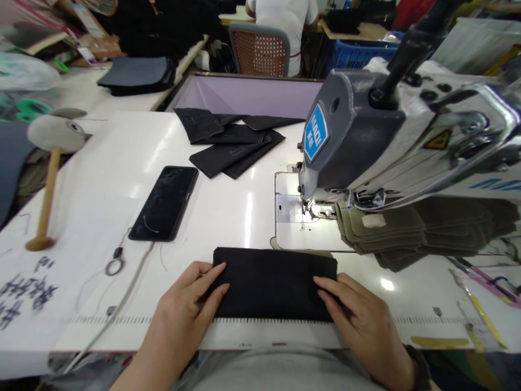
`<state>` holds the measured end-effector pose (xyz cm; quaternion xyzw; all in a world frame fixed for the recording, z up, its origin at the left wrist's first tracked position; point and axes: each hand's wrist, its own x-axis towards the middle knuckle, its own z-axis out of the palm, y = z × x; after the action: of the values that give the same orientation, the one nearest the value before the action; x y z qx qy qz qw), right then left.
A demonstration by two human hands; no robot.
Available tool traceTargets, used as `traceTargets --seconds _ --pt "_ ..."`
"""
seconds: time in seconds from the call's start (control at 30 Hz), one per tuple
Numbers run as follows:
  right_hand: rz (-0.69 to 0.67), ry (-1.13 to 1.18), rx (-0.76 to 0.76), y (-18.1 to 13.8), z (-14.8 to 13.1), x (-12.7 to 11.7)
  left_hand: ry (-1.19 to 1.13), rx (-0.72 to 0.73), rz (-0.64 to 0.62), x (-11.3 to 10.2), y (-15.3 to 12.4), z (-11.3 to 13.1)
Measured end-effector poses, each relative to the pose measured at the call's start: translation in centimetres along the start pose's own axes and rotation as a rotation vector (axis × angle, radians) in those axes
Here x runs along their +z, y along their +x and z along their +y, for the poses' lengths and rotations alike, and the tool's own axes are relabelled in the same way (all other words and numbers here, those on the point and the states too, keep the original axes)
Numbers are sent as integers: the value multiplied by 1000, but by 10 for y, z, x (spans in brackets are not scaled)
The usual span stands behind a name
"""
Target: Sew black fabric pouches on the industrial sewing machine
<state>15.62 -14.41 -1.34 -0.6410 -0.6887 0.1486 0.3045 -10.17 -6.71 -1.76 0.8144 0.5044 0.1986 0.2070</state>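
Observation:
A black rectangular fabric piece point(272, 282) lies flat on the white table point(228, 212) at its front edge. My left hand point(185, 307) rests on the piece's left end, fingers stretched flat over the cloth. My right hand point(358, 315) presses on the right end, fingers flat and together. Just behind the piece stands the sewing machine point(366, 136), with its needle and presser foot point(313, 209) to the upper right of the cloth.
A black phone point(165, 203) lies left of centre. Several black fabric pieces point(232, 141) are piled at the back. Olive fabric pieces point(391, 233) are stacked under the machine arm. A wooden-handled tool point(49, 179) lies far left. A seated person point(285, 21) is behind.

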Motion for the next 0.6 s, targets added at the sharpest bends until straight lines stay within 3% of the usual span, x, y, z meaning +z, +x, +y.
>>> traceTargets --seconds 0.23,0.6 --pt "-3 6 -49 -1 1 1 41 66 146 4 -12 1" --pt "-5 -55 7 0 4 5 45 31 121 5 -11 -2"
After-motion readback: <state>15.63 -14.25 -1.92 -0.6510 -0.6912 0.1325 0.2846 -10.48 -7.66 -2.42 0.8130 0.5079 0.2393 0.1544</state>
